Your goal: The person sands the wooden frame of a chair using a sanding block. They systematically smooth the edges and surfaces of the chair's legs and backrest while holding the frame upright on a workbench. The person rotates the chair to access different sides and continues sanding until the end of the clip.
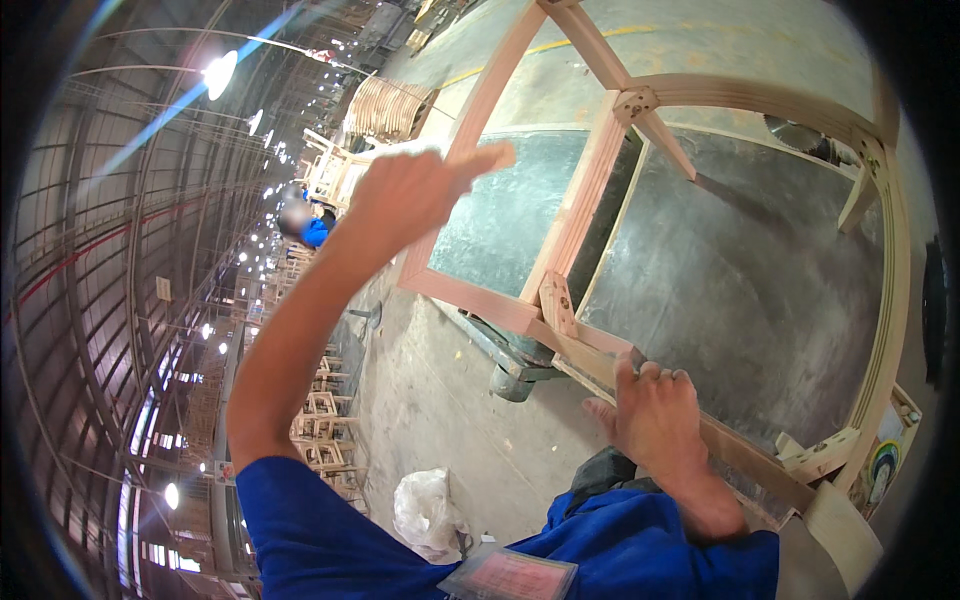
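A wooden chair frame [578, 205] lay across a dark-topped bench [750, 270] right in front of the worker, its legs sticking up and out. The right hand [660, 420] was clamped on the near rail, fingers over the top and thumb at the side. The left hand [415, 195] was up at the far-left post, blurred, one finger stretched across it; I couldn't tell whether it gripped or touched the wood. Corner blocks [557, 303] were fixed into the joints. A round saw blade [793, 133] lay by the far rail. On the floor sat a clear plastic bag [428, 512], and farther off was a co-worker in blue [317, 233].
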A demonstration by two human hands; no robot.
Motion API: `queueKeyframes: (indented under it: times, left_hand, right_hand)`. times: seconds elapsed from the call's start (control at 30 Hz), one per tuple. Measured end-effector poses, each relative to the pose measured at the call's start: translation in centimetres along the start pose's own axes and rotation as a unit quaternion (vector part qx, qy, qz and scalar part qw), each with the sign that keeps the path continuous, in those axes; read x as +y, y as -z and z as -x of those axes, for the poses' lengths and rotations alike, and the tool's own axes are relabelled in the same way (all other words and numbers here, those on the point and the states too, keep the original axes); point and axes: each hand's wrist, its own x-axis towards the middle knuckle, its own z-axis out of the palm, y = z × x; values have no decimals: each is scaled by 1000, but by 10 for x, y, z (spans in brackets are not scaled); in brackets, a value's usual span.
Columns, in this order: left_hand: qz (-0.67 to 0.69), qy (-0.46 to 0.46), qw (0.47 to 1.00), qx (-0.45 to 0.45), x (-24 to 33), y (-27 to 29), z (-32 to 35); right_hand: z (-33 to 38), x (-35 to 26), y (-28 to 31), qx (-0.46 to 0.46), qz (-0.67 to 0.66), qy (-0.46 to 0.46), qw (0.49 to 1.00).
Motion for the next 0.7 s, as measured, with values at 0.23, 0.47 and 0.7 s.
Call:
queueKeyframes:
  times: [0.23, 0.47, 0.7]
  left_hand:
    - [28, 41, 994, -94, 22, 0, 104]
    - [-8, 8, 1000, -27, -9, -1, 32]
    - [11, -54, 995, -87, 5, 5, 54]
  right_hand:
    - [-6, 3, 7, 2, 16, -30, 999]
    - [0, -4, 7, -15, 22, -20, 999]
    - [-9, -8, 5, 19, 8, -126, 992]
